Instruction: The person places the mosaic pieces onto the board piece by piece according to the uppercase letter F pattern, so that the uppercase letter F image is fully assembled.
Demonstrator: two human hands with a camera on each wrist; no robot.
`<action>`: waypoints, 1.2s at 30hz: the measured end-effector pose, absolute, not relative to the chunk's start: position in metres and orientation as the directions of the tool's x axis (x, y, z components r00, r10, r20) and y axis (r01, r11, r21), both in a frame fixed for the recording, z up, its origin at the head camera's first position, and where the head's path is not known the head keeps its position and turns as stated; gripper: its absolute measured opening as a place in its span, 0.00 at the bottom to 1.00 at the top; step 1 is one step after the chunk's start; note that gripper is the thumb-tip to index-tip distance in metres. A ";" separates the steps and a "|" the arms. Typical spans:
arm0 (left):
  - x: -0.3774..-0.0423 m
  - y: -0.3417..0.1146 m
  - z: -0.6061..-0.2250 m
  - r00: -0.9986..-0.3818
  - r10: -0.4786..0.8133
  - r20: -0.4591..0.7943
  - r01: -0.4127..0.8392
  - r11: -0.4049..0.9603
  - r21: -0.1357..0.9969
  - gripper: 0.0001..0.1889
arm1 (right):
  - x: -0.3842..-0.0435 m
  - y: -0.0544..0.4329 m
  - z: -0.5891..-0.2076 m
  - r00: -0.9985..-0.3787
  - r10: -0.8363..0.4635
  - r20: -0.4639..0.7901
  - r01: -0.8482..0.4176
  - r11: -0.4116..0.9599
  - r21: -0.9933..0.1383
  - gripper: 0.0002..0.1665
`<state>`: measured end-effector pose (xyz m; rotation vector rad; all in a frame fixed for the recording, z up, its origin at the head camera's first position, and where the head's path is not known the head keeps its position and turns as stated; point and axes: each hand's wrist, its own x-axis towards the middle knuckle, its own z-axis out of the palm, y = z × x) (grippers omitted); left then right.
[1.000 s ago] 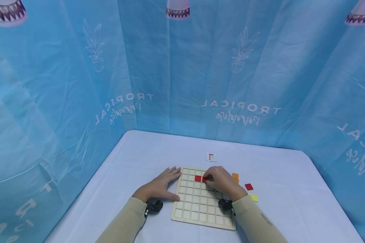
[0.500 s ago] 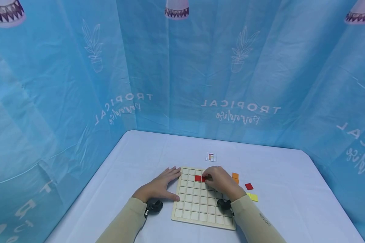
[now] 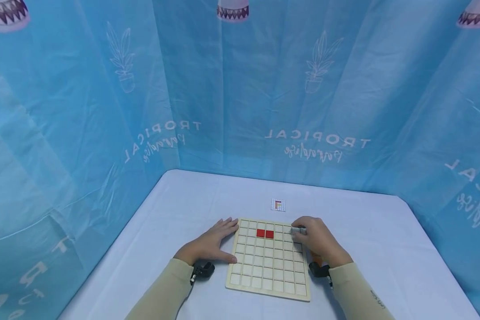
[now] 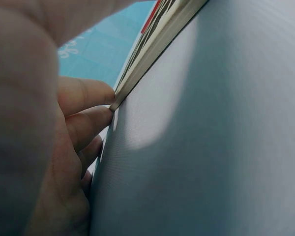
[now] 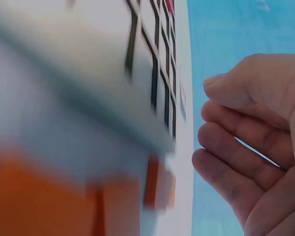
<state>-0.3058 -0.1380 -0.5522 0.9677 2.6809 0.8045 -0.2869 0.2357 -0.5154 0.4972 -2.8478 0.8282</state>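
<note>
A pale wooden grid board (image 3: 262, 272) lies on the table, with two red square tiles (image 3: 270, 234) side by side in its upper cells. My left hand (image 3: 211, 243) spreads along the left edge of the board, fingertips and thumb at its rim. In the left wrist view, the fingers (image 4: 91, 96) reach the board's edge. My right hand (image 3: 315, 238) is over the board's upper right corner, its fingers loosely bent and nothing between them. The right wrist view shows that hand (image 5: 255, 147) with thumb and fingers relaxed, beside blurred orange tiles (image 5: 157, 184).
A small printed card (image 3: 278, 205) with a coloured grid pattern lies beyond the board. An orange tile (image 3: 316, 258) shows under my right wrist; the arm hides other tiles there. A blue printed curtain (image 3: 240, 89) hangs around the white table (image 3: 208, 191).
My right hand has let go of the second red tile, now lying in its cell, and moved right to the board's edge. The left hand has stayed in place.
</note>
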 end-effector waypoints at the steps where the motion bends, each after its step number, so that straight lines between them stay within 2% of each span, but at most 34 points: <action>1: -0.306 -0.138 -0.552 -0.771 0.637 0.014 0.539 0.641 0.546 0.60 | -0.287 0.242 -0.515 -0.946 -0.255 0.200 -0.322 0.801 -0.505 0.12; 6: -0.306 -0.139 -0.552 -0.767 0.641 0.019 0.544 0.635 0.548 0.60 | -0.285 0.271 -0.517 -0.971 -0.187 0.147 -0.237 0.806 -0.542 0.12; 14: -0.305 -0.137 -0.553 -0.777 0.630 0.009 0.529 0.645 0.551 0.61 | -0.276 0.312 -0.529 -0.995 -0.088 0.049 -0.101 0.835 -0.541 0.16; 23: -0.305 -0.138 -0.553 -0.780 0.626 0.015 0.528 0.644 0.554 0.61 | -0.269 0.333 -0.528 -0.987 -0.154 0.041 -0.149 0.804 -0.576 0.17; 31: -0.306 -0.138 -0.554 -0.775 0.632 0.019 0.536 0.641 0.550 0.61 | -0.267 0.331 -0.529 -0.990 -0.137 -0.015 -0.106 0.826 -0.554 0.20; 36: -0.306 -0.138 -0.553 -0.771 0.637 0.017 0.541 0.639 0.547 0.61 | -0.264 0.327 -0.528 -0.991 -0.136 -0.016 -0.107 0.842 -0.529 0.18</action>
